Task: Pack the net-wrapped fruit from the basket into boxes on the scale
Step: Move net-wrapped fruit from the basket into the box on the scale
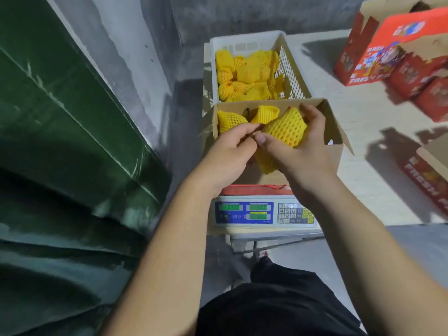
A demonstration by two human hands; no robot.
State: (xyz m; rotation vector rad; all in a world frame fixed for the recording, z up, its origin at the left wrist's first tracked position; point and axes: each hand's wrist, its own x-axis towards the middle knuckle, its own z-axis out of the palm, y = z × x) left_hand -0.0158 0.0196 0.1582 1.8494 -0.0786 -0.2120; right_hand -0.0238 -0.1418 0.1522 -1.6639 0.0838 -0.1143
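Right hand: my right hand (306, 141) grips a net-wrapped fruit (284, 129), fingers curled over its far side, thumb on the near side.
Left hand: my left hand (232, 151) pinches the net's loose end beside the right thumb.
Held fruit: above the open cardboard box (335, 132), at its near middle.
Box contents: two more yellow net-wrapped pieces (231, 120) lie at its far left.
Scale: the box sits on the scale (264, 213); green displays lit, digits unreadable.
Basket: the white basket (244, 40) stands just behind the box, holding many yellow-netted fruit.
Tabletop: the pale tabletop (363, 112) carries red printed boxes (388, 52) at right.
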